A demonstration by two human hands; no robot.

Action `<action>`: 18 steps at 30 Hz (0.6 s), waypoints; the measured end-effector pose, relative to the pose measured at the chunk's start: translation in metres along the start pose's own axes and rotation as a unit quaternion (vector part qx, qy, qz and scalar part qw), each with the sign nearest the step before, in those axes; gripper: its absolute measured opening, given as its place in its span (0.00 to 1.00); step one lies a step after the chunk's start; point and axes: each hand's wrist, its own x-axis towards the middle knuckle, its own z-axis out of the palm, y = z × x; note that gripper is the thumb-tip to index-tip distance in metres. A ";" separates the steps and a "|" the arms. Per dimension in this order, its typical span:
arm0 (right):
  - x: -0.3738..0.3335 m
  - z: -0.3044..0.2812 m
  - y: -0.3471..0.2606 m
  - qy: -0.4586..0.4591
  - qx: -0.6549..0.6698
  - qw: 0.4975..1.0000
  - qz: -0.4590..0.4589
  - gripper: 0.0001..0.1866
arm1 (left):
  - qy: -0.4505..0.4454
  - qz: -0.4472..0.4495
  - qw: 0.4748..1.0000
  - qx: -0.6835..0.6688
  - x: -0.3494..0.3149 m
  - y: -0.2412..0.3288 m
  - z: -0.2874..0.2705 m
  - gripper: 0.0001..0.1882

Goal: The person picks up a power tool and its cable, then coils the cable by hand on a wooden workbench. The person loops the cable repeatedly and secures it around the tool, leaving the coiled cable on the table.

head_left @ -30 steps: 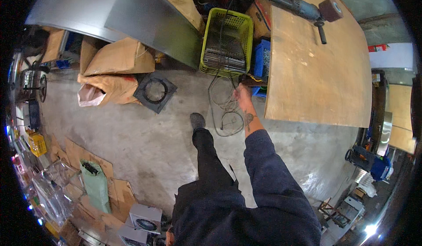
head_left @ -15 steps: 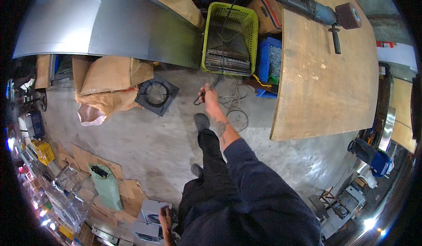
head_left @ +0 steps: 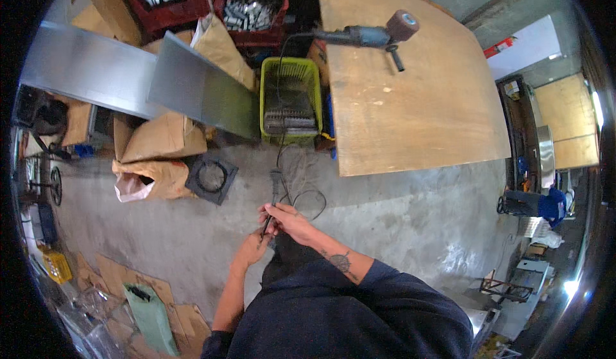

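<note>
In front of my body, my left hand (head_left: 253, 248) and my right hand (head_left: 290, 223) meet, both closed on a black power cable (head_left: 267, 221). The right hand pinches it just above the left, whose fingers are partly hidden. Beyond them a dark, thicker plug or connector (head_left: 276, 178) hangs on the cord. From there cord runs up past the green-yellow plastic basket (head_left: 319, 96), which holds dark ridged metal pieces, toward a power tool (head_left: 369, 36) with an abrasive drum. That tool lies on a wooden board (head_left: 417, 109).
Loose grey cable (head_left: 312, 195) loops on the concrete floor. To the left lie a black square burner frame (head_left: 221, 182), an opened paper sack (head_left: 163, 179), cardboard and sheet-metal panels (head_left: 96, 70). A green sack (head_left: 151, 320) is at lower left. Another person (head_left: 545, 206) is far right.
My right hand has drawn back toward my body with the cable. My left hand has risen from my side and taken hold of it too. The view has turned to the right.
</note>
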 end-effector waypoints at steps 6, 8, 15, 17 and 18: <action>-0.039 -0.142 -0.092 0.036 -0.223 0.973 -0.057 0.30 | 0.220 0.073 0.972 -0.045 -0.021 0.030 0.041 0.27; -0.034 -0.216 -0.133 0.151 -0.232 0.955 -0.107 0.26 | 0.187 0.061 0.978 -0.064 -0.010 0.050 0.049 0.28; 0.018 -0.448 -0.297 0.392 -0.404 0.764 -0.315 0.29 | 0.254 0.115 0.901 -0.332 0.138 0.228 -0.008 0.29; 0.041 -0.489 -0.343 0.458 -0.509 0.645 -0.339 0.31 | 0.310 0.187 0.897 -0.256 0.212 0.264 -0.031 0.30; 0.052 -0.502 -0.368 0.485 -0.552 0.578 -0.354 0.32 | 0.328 0.210 0.897 -0.211 0.248 0.278 -0.046 0.30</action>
